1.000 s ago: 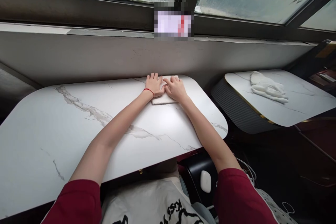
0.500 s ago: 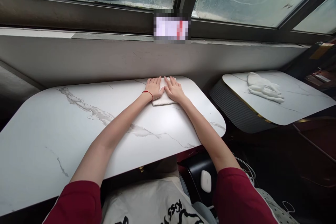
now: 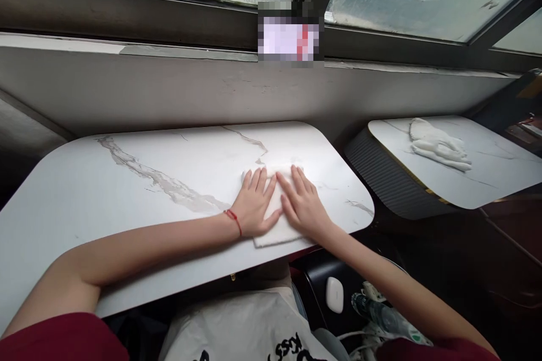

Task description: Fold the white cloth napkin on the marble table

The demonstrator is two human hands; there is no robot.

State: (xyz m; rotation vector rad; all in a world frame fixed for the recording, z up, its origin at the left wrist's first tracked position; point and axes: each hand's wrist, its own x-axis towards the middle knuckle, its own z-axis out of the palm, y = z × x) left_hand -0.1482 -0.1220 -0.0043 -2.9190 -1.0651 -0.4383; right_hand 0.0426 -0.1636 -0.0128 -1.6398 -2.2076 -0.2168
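Head view: the cloth (image 3: 275, 233) lay flat at abt 3 o'clock on the marbled counter (image 3: 127, 197), near its front edge, w/ both hands on top. L hand (image 3: 254, 206) pressed palm-down, fingers toward 12 to 1; R hand (image 3: 307, 208) ditto, fingers toward 11, index tips & thumbs close together. Neither gripped: fingers spread, no pinch on the fabric. Work w/ the cloth looked mid-way, judging by the pose: cloth down & hands set = done; hands off & cloth put aside = not yet. Glare washed out the top nearby, so hard to say how much had been gone over. 2nd cloth (image 3: 440, 145), 3 o'clock in frame, lay bunched on the 2nd counter (image 3: 478, 183), untouched.
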